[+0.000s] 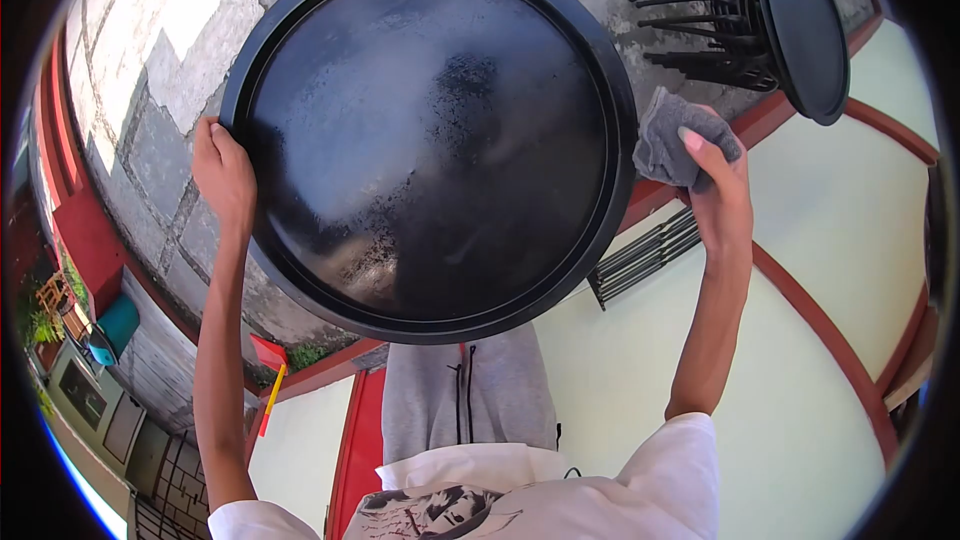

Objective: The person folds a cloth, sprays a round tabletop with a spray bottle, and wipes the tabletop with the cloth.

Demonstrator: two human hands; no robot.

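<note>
A large round black tray (500,210) with a raised rim fills the middle of the view. Its surface is glossy, with wet-looking smears and droplets. My left hand (222,175) is closed on the tray's left rim, thumb on the near face and the other fingers mostly hidden. In my right hand (722,180) is a crumpled grey cloth (672,138), pinched under the thumb. The cloth is right beside the tray's right rim; whether it touches, I cannot tell.
At upper right, another round black top (808,30) stands beside black metal legs (710,25). A dark slatted grille (648,258) is on the pale wall (640,360). A red dustpan (268,352) with a yellow handle lies left of my trousers. Paving (165,150) spreads beyond the tray.
</note>
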